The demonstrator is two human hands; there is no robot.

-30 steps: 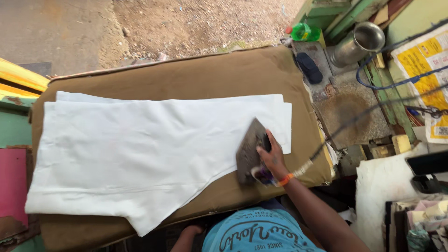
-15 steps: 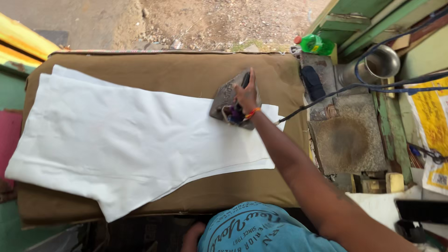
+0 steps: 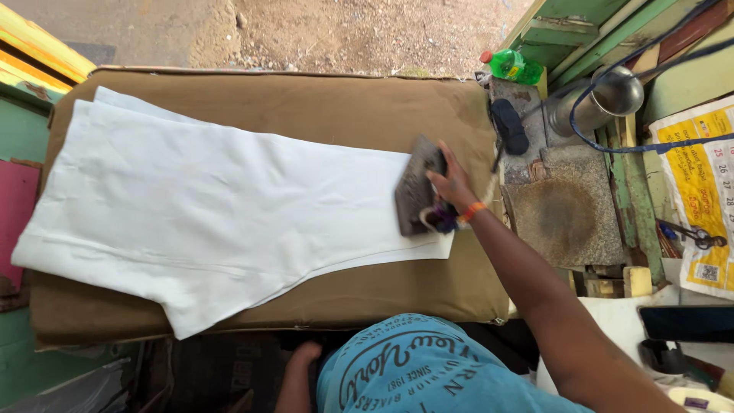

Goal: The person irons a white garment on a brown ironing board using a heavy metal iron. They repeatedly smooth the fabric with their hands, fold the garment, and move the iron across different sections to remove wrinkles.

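**Iron on the white cloth, right hand clamped on its handle**

We see our right hand (image 3: 451,187) wrapped tight around the handle of a dark, heavy iron (image 3: 417,195), fingers closed over it, an orange band at the wrist. The iron sits flat on the right end of a white cloth (image 3: 222,214), near that cloth's short edge. The cloth lies spread lengthwise over a padded table covered in brown fabric (image 3: 306,103), its left end wider and reaching almost to the table's left edge, with a second layer showing along the far and near edges.

Our left hand (image 3: 302,359) hangs low at the near side of the table, beside our blue printed shirt (image 3: 413,371); it touches neither cloth nor iron, and we cannot tell whether its fingers are closed or loose. The 2 hands are well apart.

To the right of the table stands a stone slab (image 3: 562,218) with a round scorched patch. Beyond it we see a steel tumbler (image 3: 600,99), a green plastic bottle (image 3: 516,66) with a red cap, and a blue cable (image 3: 612,145) looping across. A yellow calendar sheet (image 3: 699,191) lies at the far right.
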